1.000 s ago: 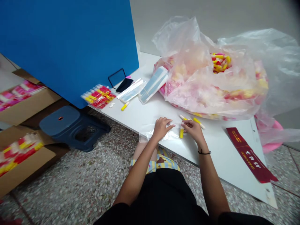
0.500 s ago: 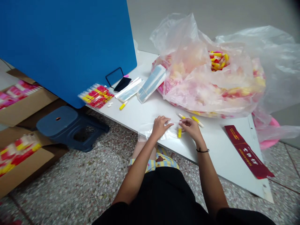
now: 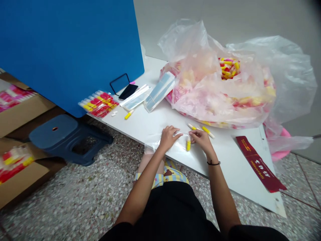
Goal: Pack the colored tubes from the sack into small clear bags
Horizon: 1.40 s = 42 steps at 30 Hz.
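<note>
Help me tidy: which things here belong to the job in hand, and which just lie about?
Likely in the job:
clear flat plastic bag at the left hand
yellow-and-white plastic tubes
big translucent plastic bag of similar tubes
stacked bluish-clear plastic sleeves

Apparently lying about:
flat black phone-like device
dark-red printed strip
dark blue plastic stool

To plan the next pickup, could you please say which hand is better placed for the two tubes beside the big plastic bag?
Probably the right hand: the two tubes lie just beyond it, in front of the big plastic bag. The left hand is farther off, at the clear sleeve.
</note>
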### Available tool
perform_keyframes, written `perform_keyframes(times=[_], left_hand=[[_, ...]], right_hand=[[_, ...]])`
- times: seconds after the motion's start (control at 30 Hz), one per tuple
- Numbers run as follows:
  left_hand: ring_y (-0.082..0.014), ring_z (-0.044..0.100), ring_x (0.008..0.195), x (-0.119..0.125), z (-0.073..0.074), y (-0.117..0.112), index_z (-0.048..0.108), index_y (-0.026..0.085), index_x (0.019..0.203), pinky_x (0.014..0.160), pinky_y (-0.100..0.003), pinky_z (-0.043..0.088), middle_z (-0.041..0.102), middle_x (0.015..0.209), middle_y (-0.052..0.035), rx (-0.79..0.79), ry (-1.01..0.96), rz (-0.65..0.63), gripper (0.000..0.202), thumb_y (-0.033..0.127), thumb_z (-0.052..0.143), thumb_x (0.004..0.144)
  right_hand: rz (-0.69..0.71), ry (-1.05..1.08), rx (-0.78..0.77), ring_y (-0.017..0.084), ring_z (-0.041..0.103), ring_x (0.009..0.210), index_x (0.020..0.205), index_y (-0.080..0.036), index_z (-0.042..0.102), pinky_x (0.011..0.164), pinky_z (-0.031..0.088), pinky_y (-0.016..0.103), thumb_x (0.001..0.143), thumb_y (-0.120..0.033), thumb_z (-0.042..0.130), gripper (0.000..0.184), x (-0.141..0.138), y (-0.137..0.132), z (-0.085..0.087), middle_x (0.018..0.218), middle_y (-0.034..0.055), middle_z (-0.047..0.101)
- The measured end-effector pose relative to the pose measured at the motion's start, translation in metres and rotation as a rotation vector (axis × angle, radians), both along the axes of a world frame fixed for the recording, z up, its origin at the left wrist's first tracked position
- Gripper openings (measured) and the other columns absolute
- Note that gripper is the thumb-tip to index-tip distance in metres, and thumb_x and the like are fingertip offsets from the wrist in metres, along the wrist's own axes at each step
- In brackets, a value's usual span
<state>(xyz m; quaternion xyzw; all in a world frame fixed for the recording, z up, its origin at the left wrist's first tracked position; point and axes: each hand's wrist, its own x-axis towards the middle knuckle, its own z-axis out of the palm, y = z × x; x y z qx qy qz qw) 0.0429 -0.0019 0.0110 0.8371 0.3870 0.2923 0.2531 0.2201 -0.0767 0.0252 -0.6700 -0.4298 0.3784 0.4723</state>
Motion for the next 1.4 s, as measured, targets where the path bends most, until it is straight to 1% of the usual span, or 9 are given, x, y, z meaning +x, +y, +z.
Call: perform_keyframes(times=[0.1, 0.3, 0.6, 0.7, 0.77, 0.9, 1.0, 1.13, 1.4], left_hand=[[-0.0197, 0.055, 0.088, 0.0, 0.0, 0.0, 0.068, 0.022, 0.099, 0.08, -0.032, 0.039, 0.062, 0.083, -0.0019, 0.005, 0.001, 0.013, 0.023, 0.04, 0.063, 0.086], [-0.0188, 0.055, 0.088, 0.0, 0.001, 0.0, 0.068, 0.023, 0.098, 0.078, -0.031, 0.038, 0.062, 0.084, -0.0012, 0.005, -0.01, 0.035, 0.02, 0.038, 0.064, 0.085], [-0.0172, 0.053, 0.082, -0.004, 0.009, -0.016, 0.065, 0.02, 0.091, 0.078, -0.03, 0.04, 0.056, 0.08, -0.0004, 0.039, -0.107, 0.175, 0.012, 0.031, 0.065, 0.085], [-0.0174, 0.054, 0.084, -0.017, 0.027, -0.038, 0.064, 0.019, 0.096, 0.08, -0.03, 0.041, 0.056, 0.082, -0.001, 0.018, -0.152, 0.188, 0.015, 0.027, 0.065, 0.084], [-0.017, 0.056, 0.085, -0.03, 0.049, -0.057, 0.064, 0.019, 0.098, 0.081, -0.03, 0.041, 0.058, 0.085, -0.0015, -0.037, -0.173, 0.155, 0.015, 0.025, 0.064, 0.085], [-0.0159, 0.061, 0.087, -0.056, 0.104, -0.092, 0.064, 0.021, 0.103, 0.083, -0.029, 0.044, 0.067, 0.095, -0.0011, -0.293, -0.141, -0.086, 0.019, 0.026, 0.063, 0.085], [-0.0147, 0.064, 0.086, -0.067, 0.132, -0.107, 0.065, 0.02, 0.103, 0.08, -0.025, 0.047, 0.071, 0.096, 0.0002, -0.428, -0.203, -0.167, 0.019, 0.029, 0.061, 0.087], [-0.0122, 0.065, 0.084, -0.07, 0.139, -0.12, 0.068, 0.02, 0.097, 0.077, -0.02, 0.049, 0.072, 0.092, 0.0022, -0.424, -0.299, -0.186, 0.013, 0.025, 0.059, 0.089], [-0.0132, 0.068, 0.087, -0.076, 0.145, -0.14, 0.068, 0.019, 0.106, 0.08, -0.022, 0.054, 0.073, 0.097, -0.0018, -0.064, -0.361, -0.05, 0.022, 0.016, 0.064, 0.085]], right_hand=[[-0.028, 0.074, 0.044, 0.016, 0.059, 0.052, 0.087, -0.017, 0.065, 0.049, 0.054, 0.03, 0.064, -0.046, 0.073, 0.038, 0.001, 0.002, -0.002, 0.065, 0.0014, 0.062], [-0.084, 0.132, 0.089, 0.016, 0.058, 0.056, 0.076, -0.02, 0.058, 0.049, 0.054, 0.031, 0.062, -0.044, 0.076, 0.033, -0.005, 0.002, -0.002, 0.067, 0.0016, 0.059], [0.003, -0.072, 0.23, 0.015, 0.058, 0.069, 0.092, -0.02, 0.057, 0.06, 0.053, 0.028, 0.067, -0.039, 0.075, 0.036, -0.019, -0.003, 0.006, 0.085, 0.003, 0.061], [-0.022, -0.082, 0.345, 0.014, 0.058, 0.072, 0.094, -0.02, 0.059, 0.064, 0.052, 0.029, 0.072, -0.031, 0.072, 0.027, -0.03, -0.019, 0.017, 0.086, 0.0021, 0.06], [-0.034, -0.096, 0.44, 0.014, 0.058, 0.073, 0.095, -0.02, 0.062, 0.066, 0.052, 0.03, 0.075, -0.025, 0.071, 0.022, -0.038, -0.036, 0.029, 0.087, 0.0021, 0.061], [0.021, -0.17, 0.575, 0.016, 0.058, 0.074, 0.098, -0.022, 0.064, 0.067, 0.051, 0.033, 0.075, -0.013, 0.07, 0.026, -0.053, -0.07, 0.063, 0.087, 0.0027, 0.063], [0.109, -0.209, 0.64, 0.017, 0.06, 0.076, 0.1, -0.022, 0.065, 0.068, 0.051, 0.036, 0.074, -0.007, 0.07, 0.031, -0.067, -0.085, 0.085, 0.087, 0.0032, 0.065], [0.079, -0.254, 0.698, 0.019, 0.062, 0.08, 0.101, -0.022, 0.066, 0.067, 0.052, 0.037, 0.073, -0.002, 0.07, 0.035, -0.086, -0.096, 0.101, 0.089, 0.0041, 0.067], [-0.07, -0.37, 0.798, 0.021, 0.065, 0.081, 0.102, -0.023, 0.066, 0.067, 0.054, 0.039, 0.074, -0.004, 0.07, 0.034, -0.103, -0.107, 0.106, 0.089, 0.0037, 0.069]])
